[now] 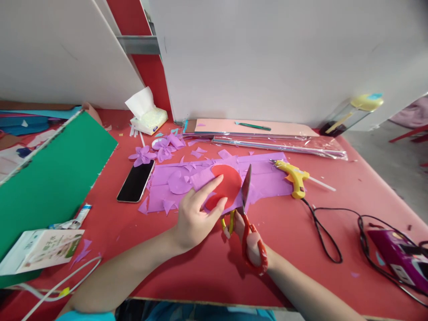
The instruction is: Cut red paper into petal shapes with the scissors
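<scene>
My left hand (197, 214) pinches a red paper circle (227, 185) with a purple piece behind it, thumb under and fingers on top. Orange-handled scissors (249, 223) are gripped in my right hand (247, 238), and their blade (246, 189) stands upright at the circle's right edge. Both hands hover above purple paper sheets (267, 178) spread on the red table (200, 267).
A black phone (136, 181) lies left of the purple sheets, with purple paper flowers (160, 149) behind it. A yellow glue gun (294, 176) and its black cord (327, 232) lie to the right. A green sheet (50, 178), a tissue pack (147, 117) and a bottle (351, 113) stand around.
</scene>
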### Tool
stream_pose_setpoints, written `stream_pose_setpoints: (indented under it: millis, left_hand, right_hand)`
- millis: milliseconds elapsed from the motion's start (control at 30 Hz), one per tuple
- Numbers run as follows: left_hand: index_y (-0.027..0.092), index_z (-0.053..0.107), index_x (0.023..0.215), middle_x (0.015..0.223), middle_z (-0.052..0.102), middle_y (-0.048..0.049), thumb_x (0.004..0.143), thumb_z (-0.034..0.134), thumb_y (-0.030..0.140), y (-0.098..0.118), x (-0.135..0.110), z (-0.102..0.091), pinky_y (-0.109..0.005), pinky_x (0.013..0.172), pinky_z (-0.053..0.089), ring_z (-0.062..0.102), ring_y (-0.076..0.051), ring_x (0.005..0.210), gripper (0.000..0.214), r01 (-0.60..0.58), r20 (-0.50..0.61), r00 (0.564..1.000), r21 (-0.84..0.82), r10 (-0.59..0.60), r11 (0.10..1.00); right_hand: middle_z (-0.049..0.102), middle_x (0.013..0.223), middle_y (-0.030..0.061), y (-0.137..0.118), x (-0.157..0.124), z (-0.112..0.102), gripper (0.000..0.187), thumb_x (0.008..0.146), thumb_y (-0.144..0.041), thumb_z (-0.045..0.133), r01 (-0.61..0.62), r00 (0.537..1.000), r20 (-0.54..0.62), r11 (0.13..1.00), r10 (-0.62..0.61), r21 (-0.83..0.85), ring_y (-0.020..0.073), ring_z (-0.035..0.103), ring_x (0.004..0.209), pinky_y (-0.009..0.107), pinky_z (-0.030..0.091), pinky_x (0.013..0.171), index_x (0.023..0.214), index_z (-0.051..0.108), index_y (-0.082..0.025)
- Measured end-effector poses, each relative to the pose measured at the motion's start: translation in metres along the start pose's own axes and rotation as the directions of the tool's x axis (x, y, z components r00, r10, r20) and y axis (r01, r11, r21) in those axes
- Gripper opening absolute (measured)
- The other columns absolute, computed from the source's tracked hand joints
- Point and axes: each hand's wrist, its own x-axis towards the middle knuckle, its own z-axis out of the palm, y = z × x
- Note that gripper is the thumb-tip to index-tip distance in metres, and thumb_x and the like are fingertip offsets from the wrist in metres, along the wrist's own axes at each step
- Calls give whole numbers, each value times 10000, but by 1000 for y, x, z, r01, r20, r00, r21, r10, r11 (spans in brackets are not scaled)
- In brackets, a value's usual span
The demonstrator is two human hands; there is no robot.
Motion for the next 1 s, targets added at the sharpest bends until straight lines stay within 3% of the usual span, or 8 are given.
stream_pose_setpoints:
  millis: [100,333,667,1000]
  left_hand:
    - [204,591,1159,935,725,-44,756,659,162,0,0,0,-252,577,560,563,-100,528,411,17,9,1000,0,-17,1000]
    - [205,595,1154,951,724,-42,747,664,156,-1,-1,2,-254,599,563,589,-108,561,415,24,-9,1000,-3,-24,1000]
    - [183,610,1118,859,726,-33,720,677,106,0,2,1,-251,661,578,652,-137,663,411,13,-9,1000,-10,-13,1000]
    - [179,600,1140,950,727,-55,734,672,126,-2,-1,3,-252,674,576,658,-138,686,416,10,-13,1000,-10,-10,1000]
  right_hand:
    - [420,782,19,2,-1,0,692,723,-810,286,10,1000,7,1000,-10,16,177,369,640,346,363,625,1076,482,-249]
    - [368,812,11,-7,3,2,713,727,-805,299,38,999,2,999,-38,-13,164,289,643,343,328,632,1164,452,-264]
    - [379,743,7,-8,4,0,713,723,-813,279,39,999,6,998,-39,-44,163,294,607,349,337,604,1108,469,-243]
    - [343,653,-27,0,1,-1,676,732,-807,284,29,999,-14,999,-29,-31,156,285,565,317,288,568,1101,467,-271]
